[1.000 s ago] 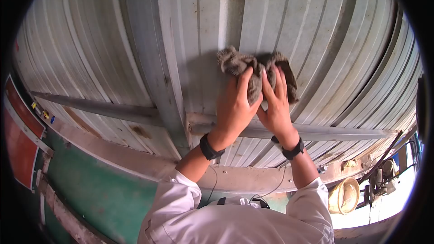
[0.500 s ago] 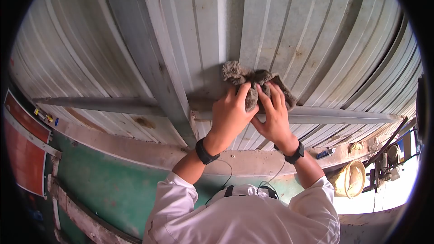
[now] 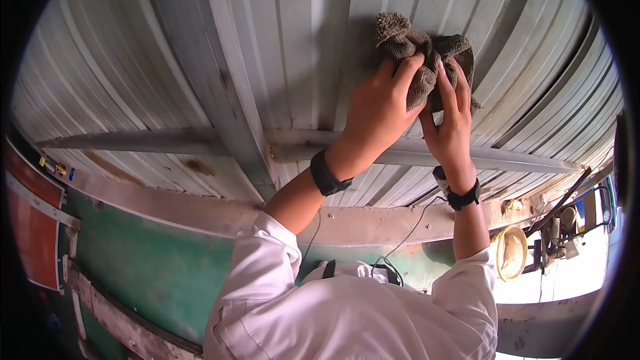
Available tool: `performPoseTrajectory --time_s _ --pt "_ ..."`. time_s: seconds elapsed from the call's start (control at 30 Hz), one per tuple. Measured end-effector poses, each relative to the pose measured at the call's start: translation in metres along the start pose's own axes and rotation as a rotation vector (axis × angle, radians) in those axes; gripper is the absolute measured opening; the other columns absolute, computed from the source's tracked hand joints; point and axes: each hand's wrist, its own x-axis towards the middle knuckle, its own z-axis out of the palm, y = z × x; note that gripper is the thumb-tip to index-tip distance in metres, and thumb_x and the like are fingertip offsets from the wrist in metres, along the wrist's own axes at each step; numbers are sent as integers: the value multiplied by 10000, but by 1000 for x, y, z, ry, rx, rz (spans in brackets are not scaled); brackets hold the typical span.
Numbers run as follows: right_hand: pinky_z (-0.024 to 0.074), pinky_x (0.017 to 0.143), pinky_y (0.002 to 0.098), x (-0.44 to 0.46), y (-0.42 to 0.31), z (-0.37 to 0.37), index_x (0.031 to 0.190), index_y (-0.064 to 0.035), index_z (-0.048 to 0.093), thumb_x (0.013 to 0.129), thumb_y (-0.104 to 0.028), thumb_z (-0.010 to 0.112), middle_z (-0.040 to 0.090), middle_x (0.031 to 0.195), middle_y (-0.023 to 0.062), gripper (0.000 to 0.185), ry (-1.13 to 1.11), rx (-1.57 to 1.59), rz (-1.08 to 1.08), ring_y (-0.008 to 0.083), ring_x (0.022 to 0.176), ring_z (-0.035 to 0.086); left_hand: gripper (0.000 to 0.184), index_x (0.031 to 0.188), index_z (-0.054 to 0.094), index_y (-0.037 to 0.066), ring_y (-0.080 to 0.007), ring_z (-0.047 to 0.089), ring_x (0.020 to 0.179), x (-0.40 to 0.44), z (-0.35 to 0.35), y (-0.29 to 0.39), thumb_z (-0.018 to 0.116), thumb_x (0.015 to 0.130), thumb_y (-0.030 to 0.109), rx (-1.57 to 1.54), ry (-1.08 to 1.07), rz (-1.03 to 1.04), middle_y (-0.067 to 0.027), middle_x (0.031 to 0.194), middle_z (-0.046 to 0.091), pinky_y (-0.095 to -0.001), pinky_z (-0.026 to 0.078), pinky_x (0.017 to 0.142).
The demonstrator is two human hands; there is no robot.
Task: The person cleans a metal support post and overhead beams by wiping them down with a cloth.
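Brown cloth (image 3: 421, 85) in both half-curled hands (image 3: 379, 112) (image 3: 453, 127) — some fingertips lost in folds.

A cloth (image 3: 422, 85) is bunched against a ribbed metal wall (image 3: 300, 60) crossed by a rail (image 3: 493, 159) and a beam (image 3: 230, 73). A pale ledge (image 3: 373, 225) runs along its foot, small yellow (image 3: 61, 169) and blue objects (image 3: 72, 174) at the left end, above a green floor (image 3: 147, 247).

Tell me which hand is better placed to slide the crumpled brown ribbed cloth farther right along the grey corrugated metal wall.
Probably the right hand: it rests on the right side of the cloth, while the left hand sits farther left.
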Motion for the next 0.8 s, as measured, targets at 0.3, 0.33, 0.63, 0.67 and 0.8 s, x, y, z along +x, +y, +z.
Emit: performPoseTrajectory --time_s 0.3,0.33,0.63,0.67,0.8 --pt "471 841 409 -19 -6 28 1294 -125 538 586 11 761 487 1074 140 754 -161 75 83 333 998 510 443 1125 573 99 -344 647 882 -16 -31 -19 762 725 93 159 -172 -102 -126 1002 653 -397 542 697" --pt "469 838 410 -20 -4 31 1286 -123 540 584 14 762 483 1081 139 749 -163 85 93 333 1001 508 435 1113 573 98 -343 648 878 -19 -29 -18 763 722 86 179 -183 -115 -127 1000 653 -396 541 690" --pt "457 815 399 -14 -11 16 1270 -86 538 632 35 719 501 985 122 674 -230 211 190 330 953 520 429 1068 589 84 -341 651 861 -18 -28 -13 773 684 31 165 -142 -65 -114 993 664 -395 539 687" --pt "452 812 401 -17 0 30 1269 -82 539 666 19 708 497 978 129 634 -166 174 107 329 950 512 449 1075 561 105 -346 643 791 -16 -14 -38 770 682 48 83 -76 63 -129 933 620 -416 529 616" --pt "448 812 400 -24 -2 29 1276 -82 534 639 40 721 489 978 128 676 -149 186 79 328 944 499 447 1068 558 108 -335 646 806 -25 -16 -28 778 681 70 143 -66 27 -125 941 628 -408 536 628"
